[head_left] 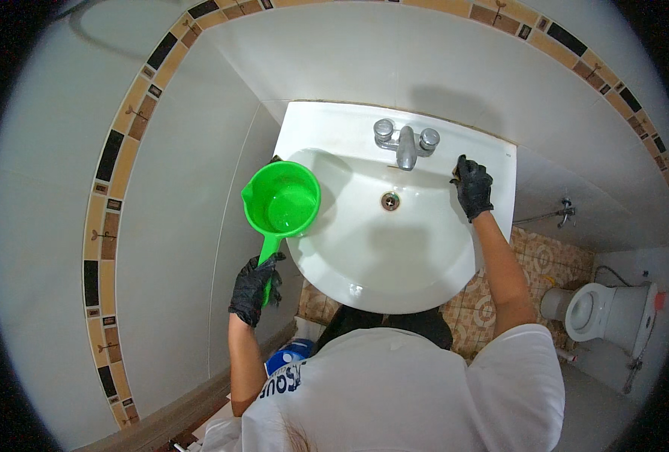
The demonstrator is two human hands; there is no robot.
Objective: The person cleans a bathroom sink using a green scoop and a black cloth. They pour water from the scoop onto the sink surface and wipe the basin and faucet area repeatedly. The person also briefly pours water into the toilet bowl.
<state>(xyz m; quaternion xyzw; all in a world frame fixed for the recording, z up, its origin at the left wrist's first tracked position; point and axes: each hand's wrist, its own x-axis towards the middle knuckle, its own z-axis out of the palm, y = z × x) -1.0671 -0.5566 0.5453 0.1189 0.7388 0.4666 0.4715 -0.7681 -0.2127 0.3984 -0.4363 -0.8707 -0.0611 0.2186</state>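
My left hand [255,289], in a black glove, grips the handle of a green plastic dipper [282,200] held over the left rim of a white washbasin [340,263]. The dipper's bowl faces up, with some clear liquid or wet shine at its bottom. On the basin's right rim rests my right hand [473,185], also black-gloved, its fingers curled around a small yellowish-brown thing that is mostly hidden. A chrome two-knob faucet [406,148] stands at the back of the basin, above the metal drain [390,201].
Tiled walls border the basin at the back and left. A toilet [586,311] stands at the far right, near a wall valve [566,211] with a hose. Below the basin's left side, a blue container [289,356] is on the patterned tile floor [484,308].
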